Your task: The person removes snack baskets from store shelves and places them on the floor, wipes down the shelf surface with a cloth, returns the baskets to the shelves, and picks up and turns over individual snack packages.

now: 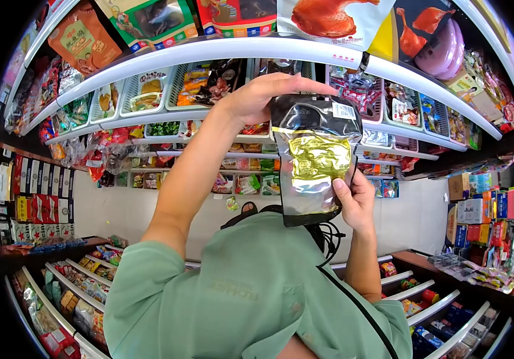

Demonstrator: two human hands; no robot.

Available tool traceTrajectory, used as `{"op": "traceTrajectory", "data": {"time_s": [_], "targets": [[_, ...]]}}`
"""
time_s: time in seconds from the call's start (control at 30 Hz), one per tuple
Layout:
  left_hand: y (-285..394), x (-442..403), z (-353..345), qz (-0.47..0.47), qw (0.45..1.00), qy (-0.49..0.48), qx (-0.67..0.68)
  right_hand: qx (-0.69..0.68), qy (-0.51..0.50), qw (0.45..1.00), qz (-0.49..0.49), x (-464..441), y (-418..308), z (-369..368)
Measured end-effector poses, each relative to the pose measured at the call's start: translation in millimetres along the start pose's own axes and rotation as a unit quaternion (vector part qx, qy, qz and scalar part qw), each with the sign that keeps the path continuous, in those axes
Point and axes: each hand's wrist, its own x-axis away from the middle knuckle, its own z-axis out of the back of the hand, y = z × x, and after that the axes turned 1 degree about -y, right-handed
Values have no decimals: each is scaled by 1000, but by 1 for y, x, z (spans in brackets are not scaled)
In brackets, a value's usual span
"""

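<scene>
A food pouch point(317, 161), black at the top and bottom with a clear window, is held upright in front of my chest. A shiny gold inner pack shows through the window, and a white barcode label sits at its upper right. My left hand point(263, 96) holds the pouch's top edge, its fingers stretched along the top and partly hidden. Lower on the right side, my right hand point(357, 202) grips the edge, thumb on the front and the other fingers mostly behind.
Ahead, a curved shelf edge point(209, 51) carries large food bags, including an orange pouch point(82, 39). White baskets point(144, 96) of snacks fill the tiers below. Stacked boxes point(44, 197) stand at left, more packaged goods point(490, 209) at right. Snack shelves point(71, 287) lie behind me.
</scene>
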Motion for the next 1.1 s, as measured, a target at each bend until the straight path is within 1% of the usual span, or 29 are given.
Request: {"op": "traceTrajectory", "data": {"time_s": [0.03, 0.1, 0.17, 0.2, 0.27, 0.37, 0.47, 0.6, 0.63, 0.7, 0.73, 0.77, 0.87, 0.9, 0.97, 1.0, 1.03, 1.1], "targets": [[-2, 0, 2, -8, 1000, 0, -16, 2, 13, 1000, 11, -1, -2, -3], [-4, 0, 4, -4, 1000, 1, 3, -2, 14, 1000, 13, -2, -3, -6], [-7, -1, 3, -23, 998, -3, 51, -8, 21, 1000, 20, -2, -5, -7], [-6, -1, 5, -15, 998, -7, 58, -8, 22, 1000, 18, -1, -8, -7], [-6, -1, 6, -7, 998, -9, 59, -90, 25, 994, -48, 0, -13, -9], [-7, -3, 7, 7, 998, -18, 66, -90, 19, 995, -43, 0, -10, -7], [-10, -4, 9, 3, 999, -9, 46, -108, 25, 993, -35, 0, -11, -12], [-14, -5, 9, -14, 1000, -7, 17, -91, 47, 995, -21, 0, -9, -15], [-15, -5, 9, -14, 1000, -9, 18, -102, 39, 994, -31, 0, -11, -15], [-17, -4, 11, -14, 998, -4, 64, -112, 33, 992, -38, 1, -11, -14], [-20, -3, 13, -29, 1000, 11, -5, -102, 35, 994, -32, 1, -7, -14], [-21, 0, 15, -29, 1000, 8, -6, -92, 36, 995, -26, 2, -5, -13], [-19, 12, 16, 11, 988, 140, 59, -99, 44, 994, -24, 3, -5, -14], [-16, 17, 14, 12, 989, 138, 59, -101, 38, 994, -19, 4, -4, -14], [-9, 27, 13, 9, 979, 205, 3, -116, 41, 992, -35, 5, -3, -13], [-12, 31, 16, -5, 973, 226, -38, -108, 48, 992, -31, 5, -2, -14], [-16, 34, 17, -4, 973, 226, -38, -101, 55, 993, -27, 5, -2, -15], [-22, 41, 16, -70, 934, 281, -209, -96, 51, 994, -27, 5, -1, -15]]}}
